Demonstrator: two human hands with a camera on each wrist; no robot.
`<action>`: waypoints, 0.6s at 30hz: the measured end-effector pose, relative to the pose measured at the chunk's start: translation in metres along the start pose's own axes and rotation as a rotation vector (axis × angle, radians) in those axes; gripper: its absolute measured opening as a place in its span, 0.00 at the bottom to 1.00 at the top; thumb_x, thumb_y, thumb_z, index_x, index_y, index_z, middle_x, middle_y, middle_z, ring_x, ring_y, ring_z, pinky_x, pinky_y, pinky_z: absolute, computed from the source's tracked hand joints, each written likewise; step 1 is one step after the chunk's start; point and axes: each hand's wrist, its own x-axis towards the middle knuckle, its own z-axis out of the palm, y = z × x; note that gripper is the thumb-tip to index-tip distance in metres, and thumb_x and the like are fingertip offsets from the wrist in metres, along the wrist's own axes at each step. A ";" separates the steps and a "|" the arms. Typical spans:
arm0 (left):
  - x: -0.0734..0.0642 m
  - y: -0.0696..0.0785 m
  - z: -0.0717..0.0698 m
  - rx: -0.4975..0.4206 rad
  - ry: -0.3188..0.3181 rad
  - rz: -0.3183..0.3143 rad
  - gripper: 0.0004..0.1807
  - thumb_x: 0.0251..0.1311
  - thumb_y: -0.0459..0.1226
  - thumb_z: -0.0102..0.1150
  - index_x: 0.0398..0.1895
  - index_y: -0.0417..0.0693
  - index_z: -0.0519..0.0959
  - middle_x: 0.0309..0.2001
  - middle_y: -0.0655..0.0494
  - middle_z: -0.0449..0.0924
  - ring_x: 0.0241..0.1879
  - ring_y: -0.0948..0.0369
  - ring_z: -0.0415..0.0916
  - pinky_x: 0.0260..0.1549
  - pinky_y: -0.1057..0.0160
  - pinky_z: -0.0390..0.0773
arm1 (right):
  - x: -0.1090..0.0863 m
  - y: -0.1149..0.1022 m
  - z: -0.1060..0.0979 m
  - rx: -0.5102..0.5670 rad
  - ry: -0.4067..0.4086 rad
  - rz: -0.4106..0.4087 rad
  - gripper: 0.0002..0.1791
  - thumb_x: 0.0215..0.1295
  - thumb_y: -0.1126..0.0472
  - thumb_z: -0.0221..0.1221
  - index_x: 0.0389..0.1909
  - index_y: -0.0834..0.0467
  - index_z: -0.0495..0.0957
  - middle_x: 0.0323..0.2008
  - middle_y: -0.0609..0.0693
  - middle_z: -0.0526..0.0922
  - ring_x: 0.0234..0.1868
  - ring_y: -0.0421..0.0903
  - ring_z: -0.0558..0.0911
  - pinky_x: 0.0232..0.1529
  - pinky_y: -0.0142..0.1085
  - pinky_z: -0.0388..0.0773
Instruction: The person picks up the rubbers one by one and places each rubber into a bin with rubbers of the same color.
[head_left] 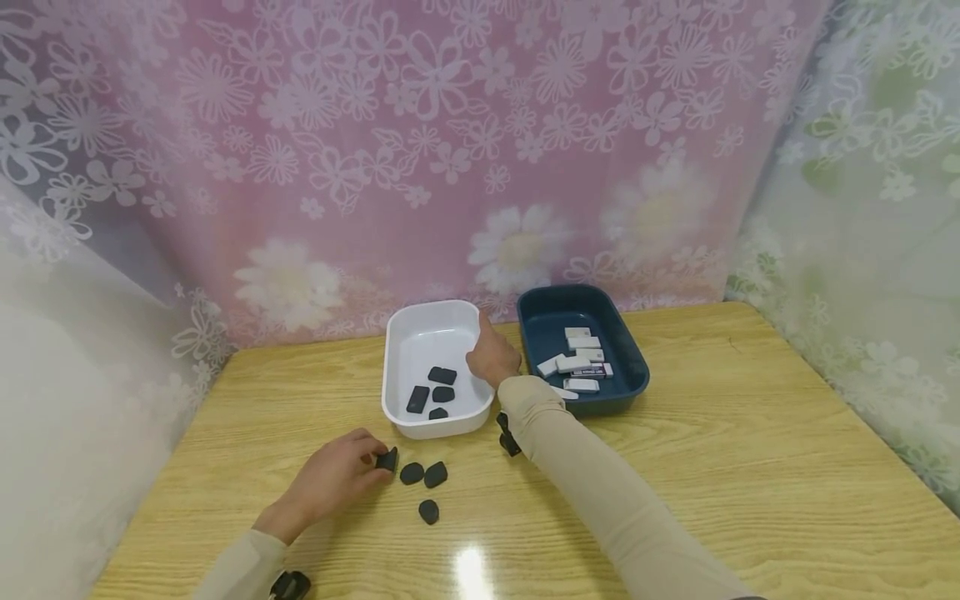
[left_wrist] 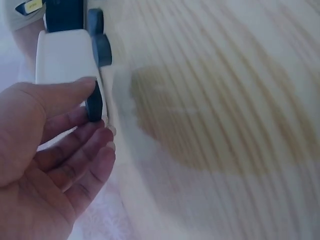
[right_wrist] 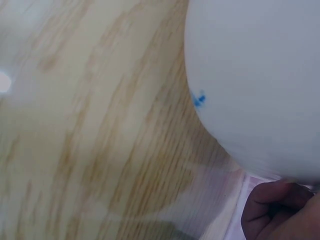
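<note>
My left hand pinches a small flat black piece between thumb and fingers, just above the table in front of the white basin. In the left wrist view, that black piece is partly covered by the thumb. My right hand grips the basin's right rim; in the right wrist view its curled fingers sit at the basin's edge. Several black pieces, some rectangular and some rounded, lie inside the white basin. Three more rounded black pieces lie on the table beside my left hand.
A dark blue basin stands to the right of the white one, holding several white erasers and one with a dark printed sleeve. The wooden table runs back to a pink flowered curtain.
</note>
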 end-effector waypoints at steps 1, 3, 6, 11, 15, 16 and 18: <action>-0.001 -0.001 -0.002 -0.011 0.003 -0.005 0.11 0.52 0.42 0.70 0.37 0.50 0.83 0.35 0.65 0.76 0.34 0.65 0.75 0.34 0.62 0.75 | 0.000 0.001 0.000 -0.002 0.001 0.000 0.44 0.60 0.61 0.57 0.75 0.48 0.47 0.57 0.57 0.76 0.48 0.56 0.78 0.47 0.52 0.72; -0.003 -0.001 -0.006 -0.037 0.007 -0.005 0.10 0.52 0.41 0.70 0.37 0.51 0.83 0.36 0.66 0.76 0.34 0.65 0.75 0.33 0.63 0.75 | 0.001 0.001 0.000 -0.003 0.002 0.000 0.44 0.60 0.61 0.57 0.75 0.47 0.47 0.56 0.58 0.76 0.48 0.56 0.78 0.47 0.52 0.73; -0.004 -0.002 -0.013 -0.063 0.007 0.009 0.10 0.54 0.42 0.69 0.38 0.52 0.83 0.37 0.66 0.76 0.35 0.64 0.76 0.32 0.65 0.75 | 0.001 0.002 0.000 -0.001 0.007 -0.001 0.44 0.60 0.61 0.58 0.75 0.48 0.47 0.56 0.58 0.77 0.47 0.56 0.79 0.47 0.52 0.73; -0.001 -0.003 -0.027 -0.082 0.020 0.052 0.11 0.56 0.46 0.66 0.39 0.54 0.82 0.36 0.68 0.75 0.34 0.64 0.75 0.28 0.66 0.73 | 0.000 0.001 0.000 0.000 0.016 -0.006 0.43 0.60 0.61 0.57 0.75 0.47 0.48 0.55 0.57 0.77 0.46 0.56 0.79 0.46 0.52 0.72; 0.007 0.001 -0.037 -0.093 0.053 0.100 0.10 0.57 0.46 0.66 0.39 0.55 0.82 0.35 0.69 0.75 0.32 0.64 0.74 0.27 0.67 0.73 | 0.001 0.002 0.000 -0.007 0.009 -0.007 0.43 0.60 0.61 0.57 0.75 0.47 0.48 0.55 0.57 0.77 0.45 0.55 0.79 0.44 0.51 0.73; 0.010 0.003 -0.039 -0.095 0.061 0.110 0.10 0.57 0.46 0.66 0.39 0.54 0.82 0.35 0.69 0.75 0.32 0.64 0.74 0.28 0.66 0.73 | 0.000 0.002 -0.001 -0.007 0.007 -0.006 0.43 0.60 0.61 0.57 0.75 0.47 0.48 0.55 0.57 0.78 0.45 0.55 0.79 0.44 0.51 0.74; 0.019 0.008 -0.041 -0.091 0.076 0.128 0.10 0.56 0.45 0.67 0.39 0.54 0.82 0.36 0.68 0.75 0.33 0.64 0.75 0.29 0.66 0.74 | 0.001 0.001 0.000 -0.003 0.008 -0.003 0.43 0.60 0.61 0.57 0.75 0.47 0.48 0.54 0.57 0.78 0.44 0.56 0.79 0.43 0.50 0.74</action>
